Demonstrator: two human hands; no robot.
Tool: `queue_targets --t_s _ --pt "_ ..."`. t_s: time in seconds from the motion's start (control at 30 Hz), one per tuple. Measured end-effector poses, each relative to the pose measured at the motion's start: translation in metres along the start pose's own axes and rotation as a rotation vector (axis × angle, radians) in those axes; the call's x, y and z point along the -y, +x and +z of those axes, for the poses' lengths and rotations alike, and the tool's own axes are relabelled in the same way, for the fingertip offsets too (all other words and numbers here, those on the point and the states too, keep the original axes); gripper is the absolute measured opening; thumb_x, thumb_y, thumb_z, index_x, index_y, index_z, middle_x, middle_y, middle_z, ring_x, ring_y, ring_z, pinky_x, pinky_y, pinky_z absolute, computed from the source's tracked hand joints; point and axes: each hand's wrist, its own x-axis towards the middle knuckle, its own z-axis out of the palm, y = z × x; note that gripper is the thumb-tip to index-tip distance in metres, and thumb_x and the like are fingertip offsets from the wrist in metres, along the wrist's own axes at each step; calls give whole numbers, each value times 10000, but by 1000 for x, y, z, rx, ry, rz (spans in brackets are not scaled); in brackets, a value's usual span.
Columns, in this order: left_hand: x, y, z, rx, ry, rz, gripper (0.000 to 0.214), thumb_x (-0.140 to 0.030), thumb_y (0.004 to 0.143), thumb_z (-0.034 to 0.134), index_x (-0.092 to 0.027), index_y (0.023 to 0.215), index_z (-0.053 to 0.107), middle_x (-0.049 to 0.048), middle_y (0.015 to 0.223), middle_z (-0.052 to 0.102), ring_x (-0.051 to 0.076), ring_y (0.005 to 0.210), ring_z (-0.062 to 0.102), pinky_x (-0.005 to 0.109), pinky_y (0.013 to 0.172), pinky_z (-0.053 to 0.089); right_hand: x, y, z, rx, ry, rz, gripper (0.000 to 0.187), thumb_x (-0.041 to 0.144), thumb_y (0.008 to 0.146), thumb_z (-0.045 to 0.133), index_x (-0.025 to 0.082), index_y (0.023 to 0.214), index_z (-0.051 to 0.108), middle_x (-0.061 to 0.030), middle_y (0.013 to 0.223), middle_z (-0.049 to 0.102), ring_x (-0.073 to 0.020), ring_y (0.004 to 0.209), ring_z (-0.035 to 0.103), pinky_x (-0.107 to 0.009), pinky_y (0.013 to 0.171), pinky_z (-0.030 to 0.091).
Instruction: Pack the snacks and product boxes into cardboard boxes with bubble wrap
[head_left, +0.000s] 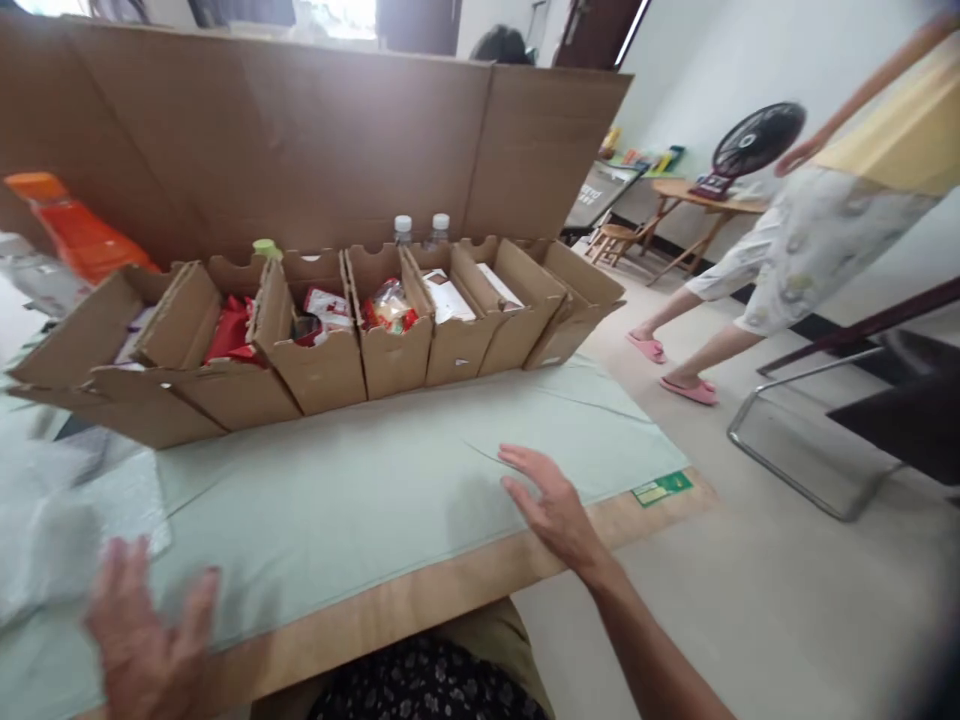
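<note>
My right hand [551, 505] lies flat with its fingers stretched out on the pale green cloth [360, 480] covering the table, holding nothing. My left hand [146, 635] hovers over the cloth's near edge, fingers spread, smeared by motion and empty. Beyond both hands stands a row of cardboard boxes [322, 340] with open tops, filled with red snack packets [232, 330], a clear bag of sweets [390, 305] and white packets [448, 295]. Two bottles with white caps [421, 230] stand behind the boxes.
A tall cardboard sheet [300, 150] stands behind the boxes. White plastic wrapping [67, 520] lies at the left, an orange bottle [75, 235] behind it. On the right another person [810, 240] in pink slippers walks past; a fan [757, 140], small wooden table [701, 205] and metal chair frame [802, 440] stand there.
</note>
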Motion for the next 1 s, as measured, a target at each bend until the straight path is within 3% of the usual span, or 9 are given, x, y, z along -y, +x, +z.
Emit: queue_targets --t_s 0.07,0.17,0.27,0.33,0.43,0.6,0.7,0.83,1.0 --pt "-65 16 50 81 38 117 850 -467 914 621 -360 1659 226 64 1757 207 440 1587 233 687 1278 206 -29 28 -36 -122 -124 -31 325 343 981 563 235 1246 717 -125 1299 739 -301 1241 673 -545 1091 510" --pt "-133 21 87 69 75 281 753 -451 964 550 -310 1648 269 157 1683 347 437 1563 295 698 1241 265 -70 96 -86 -339 -372 -53 423 269 930 606 152 1333 659 -189 1384 679 -361 1324 597 -604 1113 432" --pt "-140 17 95 71 119 313 721 -476 960 548 -293 1622 329 184 1595 460 443 1539 336 696 1220 304 -101 169 -123 -265 -575 -39 460 250 897 677 138 1342 641 -218 1488 586 -371 1417 484 -585 1141 368" --pt "-129 16 94 56 127 298 685 -492 953 540 -289 1589 390 188 1522 531 450 1506 383 699 1198 335 -114 203 -139 -140 -609 -36 271 301 950 660 155 1173 711 -169 1316 692 -308 1292 588 -531 1105 424" --pt "-116 16 94 27 127 276 587 -483 943 544 -312 1503 495 173 1436 590 444 1474 423 690 1173 372 -116 218 -154 23 -630 -36 246 389 1014 623 159 1025 710 -67 1038 726 -194 970 693 -425 935 557" --pt "-120 15 96 4 136 268 427 -440 943 549 -280 1334 616 179 1388 607 441 1454 438 685 1153 388 -79 187 -162 266 -642 -57 258 203 817 753 213 590 631 17 481 535 -151 532 548 -345 706 466" --pt "-123 16 95 23 106 266 382 -436 931 564 -288 1273 649 158 1371 620 421 1446 451 661 1163 389 -38 176 -149 388 -620 -76 233 146 732 731 228 553 606 11 499 575 -145 498 509 -310 611 393" --pt "-123 18 95 18 54 273 351 -413 923 582 -301 1243 675 136 1386 626 401 1463 441 645 1194 362 27 188 -112 500 -592 -100 231 83 713 657 215 537 587 -19 570 628 -166 533 551 -303 585 385" --pt "-129 15 91 -4 36 283 408 -373 941 585 -314 1342 623 144 1487 560 411 1509 389 690 1206 325 104 203 -80 547 -413 -186 254 141 886 560 175 673 693 -18 663 684 -143 628 604 -269 622 425"
